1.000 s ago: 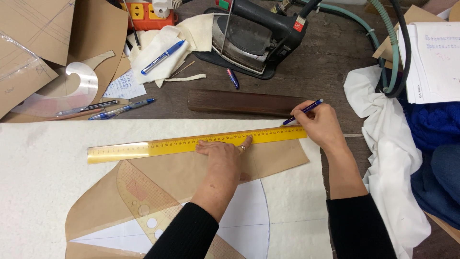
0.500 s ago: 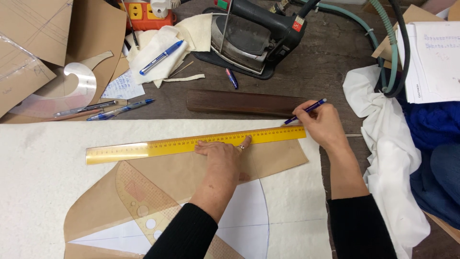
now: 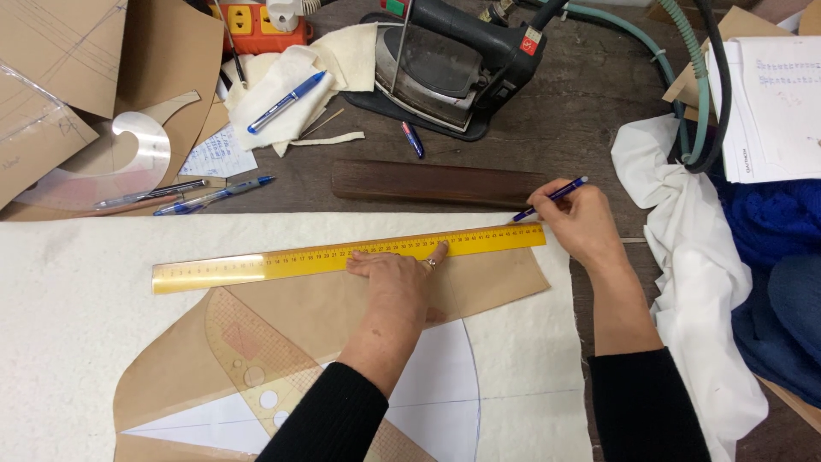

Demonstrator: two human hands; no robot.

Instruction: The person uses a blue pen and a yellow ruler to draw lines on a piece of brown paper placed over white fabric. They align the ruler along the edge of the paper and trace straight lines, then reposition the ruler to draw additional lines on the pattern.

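Pen [image 3: 552, 198] tip hidden behind yellow ruler [image 3: 256, 266] edge, right hand [image 3: 581, 224].

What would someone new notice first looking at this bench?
The yellow ruler lies across the middle, pinned flat by the left hand on brown pattern paper. At its right end the right hand holds a blue pen. Behind, at top centre, sits a black iron.

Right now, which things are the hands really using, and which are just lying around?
In use:
- left hand pressing the yellow ruler
- right hand holding a blue pen
- brown paper pattern

Lying about:
- iron
- dark wooden block
- white cloth
- spare pens
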